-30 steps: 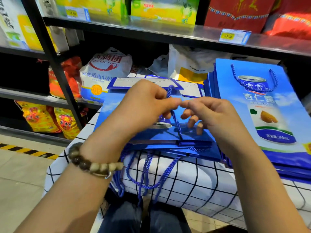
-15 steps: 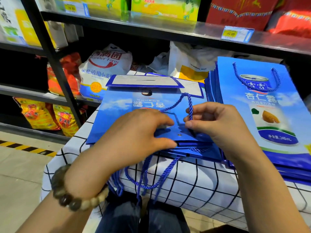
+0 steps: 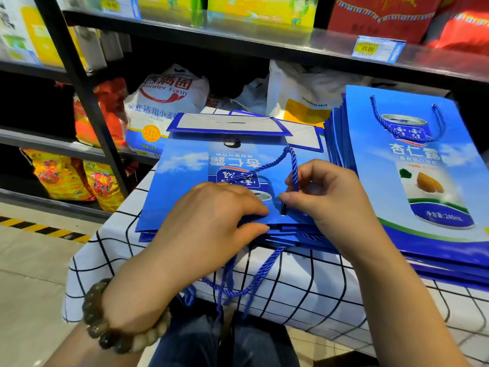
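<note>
- A flat blue bag (image 3: pixel 182 186) is lying printed side up on a small pile of the same bags. The pile is resting on a worktop (image 3: pixel 304 282) draped in a checked cloth, right in front of the person.
- The left hand (image 3: pixel 211 221) is bearing down on the bag's near edge. Its grip is pinching the paper, with the fingers on top and the thumb at the edge below.
- The right hand (image 3: pixel 333 202) is holding a blue cord (image 3: pixel 292 160). Its grip is nipping the cord between thumb and forefinger just above a small eyelet (image 3: pixel 283 213) by the bag's near edge, and the other fingers are curling loosely behind.
- From that pinch the cord is arching up over the bag's face and running back down towards the left fingertips.
- More loose cords (image 3: pixel 238 290) are dangling over the worktop's front edge below the pile.
- A second stack of bags (image 3: pixel 423 181) is lying just to the right.
- A bead bracelet (image 3: pixel 113 332) is sitting on the left wrist.
- Behind the worktop, a white flour sack (image 3: pixel 164 102) is leaning under a shelf (image 3: pixel 264 41) carrying a yellow price tag (image 3: pixel 377 50).
</note>
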`<state>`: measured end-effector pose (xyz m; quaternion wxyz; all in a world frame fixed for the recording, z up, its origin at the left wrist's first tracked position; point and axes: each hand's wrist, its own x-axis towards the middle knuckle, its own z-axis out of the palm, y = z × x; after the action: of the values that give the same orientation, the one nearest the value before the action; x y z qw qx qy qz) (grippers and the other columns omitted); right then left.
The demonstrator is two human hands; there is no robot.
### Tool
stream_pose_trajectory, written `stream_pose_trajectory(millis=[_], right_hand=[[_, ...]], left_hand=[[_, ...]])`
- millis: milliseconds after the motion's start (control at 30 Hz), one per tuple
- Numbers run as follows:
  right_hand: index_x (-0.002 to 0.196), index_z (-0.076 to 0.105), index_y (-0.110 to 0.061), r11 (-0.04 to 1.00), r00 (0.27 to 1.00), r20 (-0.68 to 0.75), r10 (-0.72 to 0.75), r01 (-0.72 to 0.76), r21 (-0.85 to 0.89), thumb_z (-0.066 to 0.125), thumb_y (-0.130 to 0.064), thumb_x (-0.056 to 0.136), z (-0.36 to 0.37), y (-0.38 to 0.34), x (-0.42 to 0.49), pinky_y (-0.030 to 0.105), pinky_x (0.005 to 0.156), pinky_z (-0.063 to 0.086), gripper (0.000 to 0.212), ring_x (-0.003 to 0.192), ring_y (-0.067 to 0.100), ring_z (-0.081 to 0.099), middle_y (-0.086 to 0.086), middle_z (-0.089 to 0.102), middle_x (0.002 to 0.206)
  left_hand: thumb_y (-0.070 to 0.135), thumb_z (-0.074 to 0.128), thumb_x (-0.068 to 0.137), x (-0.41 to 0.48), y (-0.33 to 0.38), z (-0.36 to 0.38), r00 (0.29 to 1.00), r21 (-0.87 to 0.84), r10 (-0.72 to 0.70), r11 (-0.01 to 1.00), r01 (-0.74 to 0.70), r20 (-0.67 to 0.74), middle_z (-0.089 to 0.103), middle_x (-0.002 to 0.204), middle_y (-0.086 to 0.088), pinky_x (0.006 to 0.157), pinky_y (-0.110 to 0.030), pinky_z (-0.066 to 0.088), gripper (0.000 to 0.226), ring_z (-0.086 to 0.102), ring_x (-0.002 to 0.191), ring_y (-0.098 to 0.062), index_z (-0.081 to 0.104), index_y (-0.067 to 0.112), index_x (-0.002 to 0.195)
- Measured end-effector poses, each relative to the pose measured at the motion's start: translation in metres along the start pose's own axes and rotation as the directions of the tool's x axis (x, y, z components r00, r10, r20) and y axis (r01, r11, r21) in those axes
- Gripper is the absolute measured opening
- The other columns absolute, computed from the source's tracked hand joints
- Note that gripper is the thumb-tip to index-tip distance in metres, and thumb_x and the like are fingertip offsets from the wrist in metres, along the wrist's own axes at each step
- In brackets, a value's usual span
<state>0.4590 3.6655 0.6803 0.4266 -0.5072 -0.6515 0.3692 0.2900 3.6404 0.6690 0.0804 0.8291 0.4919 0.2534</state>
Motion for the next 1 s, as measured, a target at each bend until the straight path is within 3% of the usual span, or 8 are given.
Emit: stream_pose_trajectory(millis=[167, 267, 433, 567, 633, 733, 900, 1000], right_hand=[[0.073, 0.061, -0.027, 0.996, 0.997, 0.081, -0.016, 0.023, -0.085, 0.072, 0.001, 0.073, -0.002, 0.001, -0.002, 0.032, 0.068, 0.052, 0.03, 0.062, 0.017, 0.053, 0.008, 0.059, 0.071], [0.081, 0.062, -0.035, 0.972, 0.982, 0.175, -0.071, 0.108, -0.211, 0.067, -0.005, 0.078, -0.005, -0.004, -0.003, 0.036, 0.074, 0.053, 0.031, 0.074, 0.021, 0.061, 0.003, 0.064, 0.078], [0.092, 0.063, -0.028, 0.987, 0.938, 0.347, 0.002, 0.055, -0.154, 0.058, -0.001, 0.083, -0.028, -0.013, -0.006, 0.013, 0.068, 0.048, 0.029, 0.076, 0.0, 0.06, -0.012, 0.071, 0.087], [0.095, 0.062, -0.028, 0.969, 0.923, 0.382, -0.034, 0.124, -0.214, 0.06, 0.006, 0.08, -0.025, -0.005, -0.006, 0.017, 0.074, 0.05, 0.037, 0.075, 0.005, 0.059, -0.013, 0.069, 0.089], [0.094, 0.061, -0.031, 0.963, 0.927, 0.368, -0.064, 0.155, -0.222, 0.06, 0.005, 0.081, -0.024, -0.004, -0.005, 0.016, 0.075, 0.049, 0.039, 0.078, 0.007, 0.062, -0.01, 0.07, 0.087], [0.093, 0.058, -0.036, 0.939, 0.925, 0.363, -0.113, 0.219, -0.265, 0.059, 0.004, 0.082, -0.023, -0.007, -0.003, 0.023, 0.081, 0.05, 0.041, 0.084, 0.007, 0.063, -0.009, 0.069, 0.094], [0.101, 0.059, -0.026, 0.954, 0.926, 0.356, -0.129, 0.213, -0.209, 0.054, 0.007, 0.083, -0.022, -0.008, 0.0, 0.033, 0.084, 0.051, 0.037, 0.086, 0.015, 0.063, 0.002, 0.068, 0.095], [0.102, 0.056, -0.035, 0.956, 0.928, 0.339, -0.154, 0.227, -0.186, 0.054, -0.003, 0.081, -0.021, -0.005, -0.002, 0.035, 0.079, 0.052, 0.039, 0.079, 0.02, 0.061, 0.001, 0.066, 0.096]], left_hand=[[0.057, 0.038, 0.074, 0.002, 0.0, -0.001, 0.998, -0.051, -0.067, 0.996, 0.067, 0.007, 0.071, 0.092, 0.015, 0.073, -0.037, 0.052, 0.045, 0.065, 0.089, -0.011, 0.072, 0.033, 0.091], [0.053, 0.046, 0.076, 0.003, 0.003, -0.005, 0.995, -0.019, -0.082, 0.997, 0.081, -0.049, 0.072, 0.083, 0.012, 0.066, -0.037, 0.051, 0.033, 0.065, 0.081, -0.016, 0.071, 0.034, 0.086], [0.056, 0.029, 0.077, 0.005, -0.003, -0.012, 0.99, 0.066, -0.055, 0.996, 0.064, -0.131, 0.07, 0.075, 0.012, 0.059, -0.034, 0.049, 0.045, 0.064, 0.075, -0.016, 0.067, 0.033, 0.084], [0.038, 0.052, 0.077, 0.005, 0.002, -0.007, 0.984, 0.072, -0.026, 0.997, 0.039, -0.177, 0.065, 0.077, 0.012, 0.054, -0.021, 0.036, 0.011, 0.061, 0.07, -0.017, 0.06, 0.031, 0.081], [0.022, 0.059, 0.073, 0.005, 0.004, -0.003, 0.981, 0.087, 0.077, 0.994, -0.063, -0.176, 0.061, 0.085, 0.01, 0.059, -0.02, 0.031, 0.014, 0.055, 0.071, -0.019, 0.055, 0.031, 0.083], [0.01, 0.065, 0.07, 0.004, 0.001, 0.006, 0.954, 0.276, 0.269, 0.934, -0.226, -0.129, 0.061, 0.094, -0.001, 0.071, -0.029, 0.029, 0.02, 0.053, 0.079, -0.023, 0.064, 0.025, 0.083], [0.026, 0.046, 0.087, 0.011, -0.003, 0.01, 0.897, 0.375, 0.41, 0.868, -0.327, -0.166, 0.064, 0.095, -0.008, 0.069, -0.034, 0.028, 0.025, 0.042, 0.082, -0.024, 0.071, 0.021, 0.089], [0.025, 0.05, 0.087, 0.012, -0.008, 0.01, 0.865, 0.368, 0.461, 0.853, -0.37, -0.199, 0.066, 0.092, -0.007, 0.068, -0.034, 0.03, 0.023, 0.044, 0.082, -0.022, 0.072, 0.018, 0.088]])
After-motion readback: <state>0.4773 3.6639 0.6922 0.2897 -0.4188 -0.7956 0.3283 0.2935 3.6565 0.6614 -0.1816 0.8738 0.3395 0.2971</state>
